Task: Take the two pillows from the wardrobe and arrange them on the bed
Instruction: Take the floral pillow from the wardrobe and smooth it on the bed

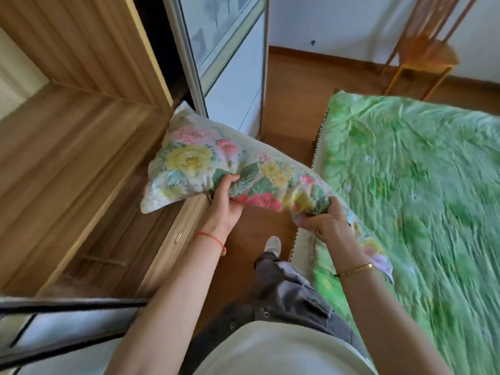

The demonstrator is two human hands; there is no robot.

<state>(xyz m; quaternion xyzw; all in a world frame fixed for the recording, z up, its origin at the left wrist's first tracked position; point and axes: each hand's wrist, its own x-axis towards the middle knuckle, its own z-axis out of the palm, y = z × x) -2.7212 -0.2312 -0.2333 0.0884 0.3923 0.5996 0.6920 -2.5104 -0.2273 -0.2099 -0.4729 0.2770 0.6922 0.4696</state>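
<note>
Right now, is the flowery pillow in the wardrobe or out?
Out: both hands, left and right, hold the floral pillow between wooden wardrobe and green bed.

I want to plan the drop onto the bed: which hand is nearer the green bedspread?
Right. The right hand, gripping the floral pillow, sits at the green bedspread edge; the left hand holds the pillow's middle, above the floor gap beside the wardrobe.

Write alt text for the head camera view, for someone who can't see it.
Both hands, left and right, hold a floral pillow in the air between an open wooden wardrobe and a bed with a green cover. A wooden chair stands beyond the bed.
</note>
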